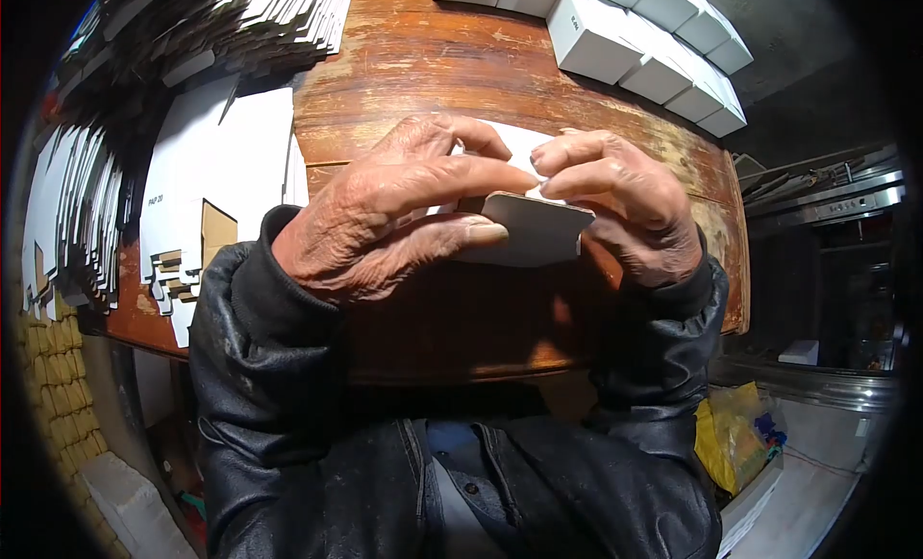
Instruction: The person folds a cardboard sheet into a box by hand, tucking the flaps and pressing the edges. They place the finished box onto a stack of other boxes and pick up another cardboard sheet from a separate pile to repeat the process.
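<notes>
A partly folded white cardboard box (536,234) is between my two hands over the table's middle, with a flap sticking out toward me. My left hand (389,203) grips its left side, the thumb lying along the near flap and the fingers reaching over the top. On the other side, my right hand (639,194) holds the box with bent fingers, their tips meeting the left forefinger near the upper edge. Both hands hide much of the box. Left of them lies a stack of flat white box blanks (216,165).
The worn wooden table (404,69) carries finished white boxes (601,45) in rows at the back right. More cardboard blanks (279,21) are piled at the back left, and others (72,203) stand at the far left. A yellow plastic bag (721,439) lies below right.
</notes>
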Demonstrator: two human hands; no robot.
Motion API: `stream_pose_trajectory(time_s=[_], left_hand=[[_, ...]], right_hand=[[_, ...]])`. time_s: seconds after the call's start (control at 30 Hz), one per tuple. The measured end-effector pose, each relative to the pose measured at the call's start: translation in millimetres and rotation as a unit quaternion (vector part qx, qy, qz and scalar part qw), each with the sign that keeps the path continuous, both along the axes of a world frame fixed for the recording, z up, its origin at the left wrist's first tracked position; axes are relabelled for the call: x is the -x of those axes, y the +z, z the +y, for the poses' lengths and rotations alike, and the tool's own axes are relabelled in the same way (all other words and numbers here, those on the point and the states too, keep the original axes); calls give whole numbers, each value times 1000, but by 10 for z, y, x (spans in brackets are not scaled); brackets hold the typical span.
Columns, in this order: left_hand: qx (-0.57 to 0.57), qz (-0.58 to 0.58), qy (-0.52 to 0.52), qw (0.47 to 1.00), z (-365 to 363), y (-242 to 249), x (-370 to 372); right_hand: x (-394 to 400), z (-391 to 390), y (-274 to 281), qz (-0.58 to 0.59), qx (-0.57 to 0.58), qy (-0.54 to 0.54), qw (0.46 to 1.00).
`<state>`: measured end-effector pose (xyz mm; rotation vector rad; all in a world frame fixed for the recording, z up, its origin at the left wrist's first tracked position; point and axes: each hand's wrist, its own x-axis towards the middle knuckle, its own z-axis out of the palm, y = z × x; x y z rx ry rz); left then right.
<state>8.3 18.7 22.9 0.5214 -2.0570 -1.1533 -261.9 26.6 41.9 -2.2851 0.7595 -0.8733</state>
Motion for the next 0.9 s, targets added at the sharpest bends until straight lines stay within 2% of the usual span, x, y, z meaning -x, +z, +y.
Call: stream_pose_trajectory(time_s=[0.07,0.13,0.23,0.3,0.43,0.53,0.63,0.77,0.87,0.9], left_hand=[[32,-13,-3,999,-5,-56,7],[89,-46,10,995,-38,-89,14],[100,-77,9,992,-39,-47,35],[92,-69,6,993,-41,-74,18],[69,-69,-2,995,-43,-58,11],[30,-65,-3,997,-29,-24,2],[-162,40,-30,985,47,-70,72],[79,8,39,996,-155,-386,89],[16,-45,105,993,-88,-395,63],[-69,-64,108,990,-81,-374,58]], right_hand=[[43,8,15,2,-7,-7,1000],[12,25,6,-60,-32,14,998],[-65,63,16,-105,-87,39,990],[-48,38,-14,-63,-45,57,995],[-37,47,55,-28,-30,70,997],[-33,63,24,-47,-50,69,995],[-40,49,-4,-61,-47,80,994],[-28,52,83,-17,-29,92,995],[-15,26,71,-19,-22,102,994],[-16,23,55,-26,-25,95,995]])
